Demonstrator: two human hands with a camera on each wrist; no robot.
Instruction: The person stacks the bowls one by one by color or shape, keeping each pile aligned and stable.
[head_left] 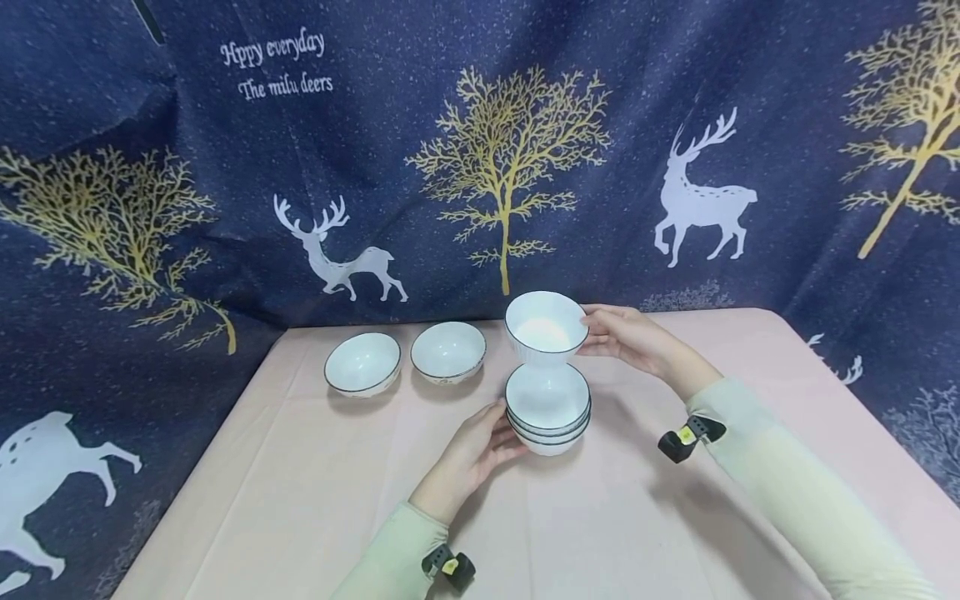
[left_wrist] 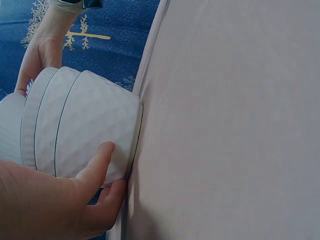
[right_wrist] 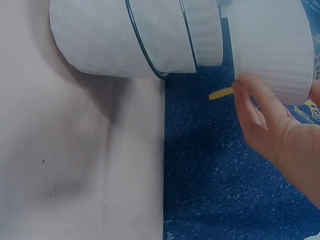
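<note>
A white ribbed bowl [head_left: 546, 321] with a thin dark rim hangs just above and behind a stack of similar bowls. My right hand [head_left: 626, 335] pinches it at its right side, thumb at the rim and fingers under the wall. In the right wrist view, a gap shows between the held bowl [right_wrist: 272, 47] and the stack. The stack of white bowls [head_left: 549, 448] stands on the table, its dark-edged rims nested together. My left hand [head_left: 474, 450] grips the stack from the left, with fingers low on the dimpled outer wall [left_wrist: 95, 120] in the left wrist view.
Two white bowls with dark rims, a left one [head_left: 363, 364] and a right one [head_left: 448, 353], sit side by side at the back left. A pale pink cloth [head_left: 300, 500] covers the table. A dark blue curtain [head_left: 465, 50] with deer and trees hangs behind its back edge.
</note>
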